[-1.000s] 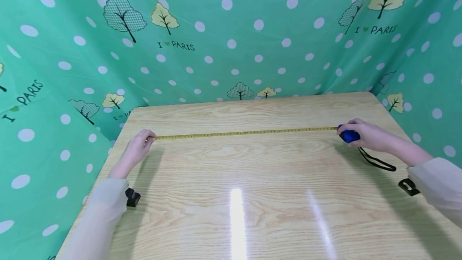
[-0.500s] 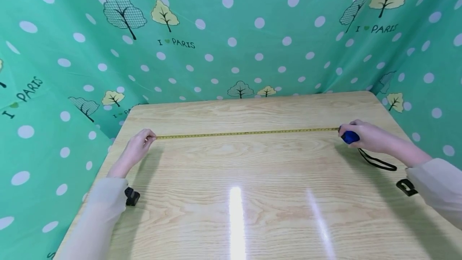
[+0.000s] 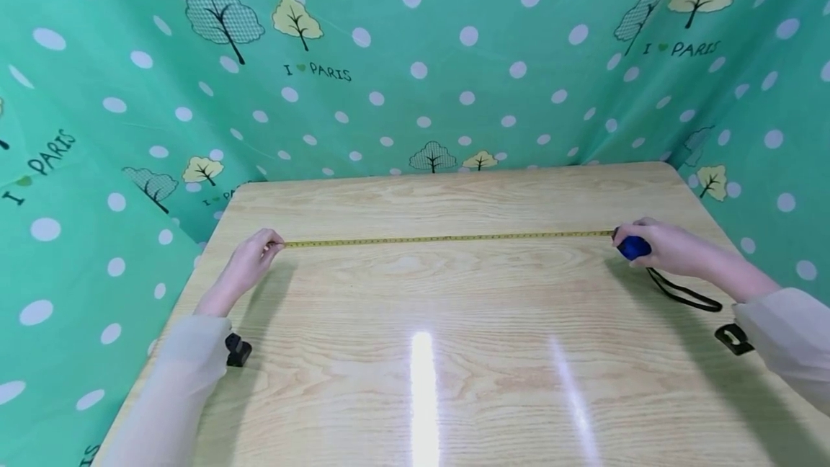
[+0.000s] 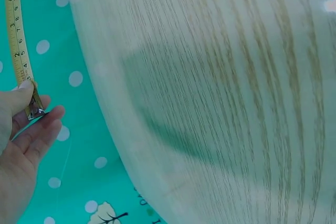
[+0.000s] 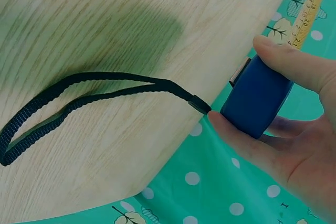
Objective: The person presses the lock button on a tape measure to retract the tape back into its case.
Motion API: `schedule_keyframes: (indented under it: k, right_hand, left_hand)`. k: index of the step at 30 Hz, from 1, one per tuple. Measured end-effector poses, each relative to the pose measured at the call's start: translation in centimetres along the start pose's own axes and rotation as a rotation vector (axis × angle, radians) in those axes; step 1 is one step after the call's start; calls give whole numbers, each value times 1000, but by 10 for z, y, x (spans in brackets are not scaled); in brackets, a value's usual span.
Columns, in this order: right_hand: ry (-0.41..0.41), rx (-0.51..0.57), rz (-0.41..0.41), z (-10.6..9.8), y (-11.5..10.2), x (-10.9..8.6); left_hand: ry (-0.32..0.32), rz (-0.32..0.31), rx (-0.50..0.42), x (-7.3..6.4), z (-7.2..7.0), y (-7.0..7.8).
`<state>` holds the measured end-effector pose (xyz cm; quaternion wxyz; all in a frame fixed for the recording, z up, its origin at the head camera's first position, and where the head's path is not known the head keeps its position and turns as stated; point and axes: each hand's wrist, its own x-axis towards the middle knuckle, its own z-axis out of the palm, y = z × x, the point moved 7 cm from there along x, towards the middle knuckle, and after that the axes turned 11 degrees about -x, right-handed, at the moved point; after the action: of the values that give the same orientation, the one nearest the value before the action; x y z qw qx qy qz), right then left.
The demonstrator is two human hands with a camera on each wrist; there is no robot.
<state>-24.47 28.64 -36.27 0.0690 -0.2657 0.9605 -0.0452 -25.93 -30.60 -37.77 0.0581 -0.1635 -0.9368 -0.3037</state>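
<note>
A tape measure is stretched across the far half of the table, its yellow blade (image 3: 447, 238) nearly level from left to right. At the left, my left hand (image 3: 251, 261) pinches the blade's end between thumb and fingers; the metal end hook (image 4: 37, 113) shows just past the thumb in the left wrist view. My right hand (image 3: 671, 247) grips the blue tape case (image 5: 257, 97), thumb on one side and fingers on the other. From the case hangs a black wrist strap (image 5: 100, 77) in a loop. In the right wrist view the blade leaves the case near the 21-inch mark.
The wooden table (image 3: 363, 380) has a light grain and bright reflections near its front. Green dotted curtains (image 3: 467, 78) enclose it at the back and both sides. A black wrist device (image 3: 238, 350) shows below the left sleeve, another black device (image 3: 734, 339) by the right one.
Both hands keep their hold, with the blade stretched between them. The right hand and case shift very slightly to the right in the view, while the head view tilts a little.
</note>
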Motion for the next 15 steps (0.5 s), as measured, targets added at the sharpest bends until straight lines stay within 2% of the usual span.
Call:
schedule_keyframes:
  k: [15]
  right_hand:
    - [39, 29, -25, -3, -2, -3]
  left_hand:
    - [-6, -6, 5, -5, 1, -3]
